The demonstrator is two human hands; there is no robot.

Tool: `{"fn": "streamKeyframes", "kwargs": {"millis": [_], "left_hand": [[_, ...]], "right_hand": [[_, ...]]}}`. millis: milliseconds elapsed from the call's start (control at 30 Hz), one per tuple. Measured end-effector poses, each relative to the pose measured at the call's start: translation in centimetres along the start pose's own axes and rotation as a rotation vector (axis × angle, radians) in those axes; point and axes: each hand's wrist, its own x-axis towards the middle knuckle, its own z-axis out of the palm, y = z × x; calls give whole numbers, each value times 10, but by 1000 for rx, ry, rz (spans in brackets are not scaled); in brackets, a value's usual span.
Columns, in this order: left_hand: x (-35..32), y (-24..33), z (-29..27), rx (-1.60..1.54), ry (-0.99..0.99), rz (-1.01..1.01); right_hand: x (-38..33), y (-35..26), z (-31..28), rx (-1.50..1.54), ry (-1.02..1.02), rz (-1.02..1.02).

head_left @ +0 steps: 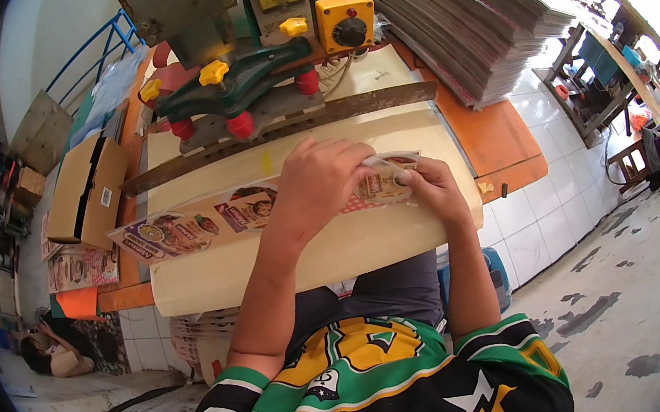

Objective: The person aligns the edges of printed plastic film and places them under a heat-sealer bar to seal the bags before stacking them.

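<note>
Pinched together on a printed pouch point(382, 181) at centre frame — left hand point(321, 176), right hand point(431, 187) — strip point(196, 222) of pouches left alongside, lower left.

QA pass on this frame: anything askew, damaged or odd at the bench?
Nothing damaged or spilled that I can see. Left hand and right hand pinch a printed pouch over the cream work board. A strip of printed pouches trails off the board's left edge, overhanging slightly.

left hand point(318, 178) + right hand point(433, 187) | pinching printed pouch point(383, 181) | cream board point(317, 246)
</note>
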Motion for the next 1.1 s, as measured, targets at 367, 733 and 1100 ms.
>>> {"fn": "streamKeyframes", "kwargs": {"millis": [367, 733, 1100], "left_hand": [[-1, 6, 12, -15, 198, -6], [0, 12, 26, 63, 403, -40], [0, 15, 14, -549, 704, -385]], "right_hand": [[0, 7, -10, -42, -117, 72], [2, 3, -10, -163, -115, 32], [3, 8, -7, -195, -88, 4]]}}
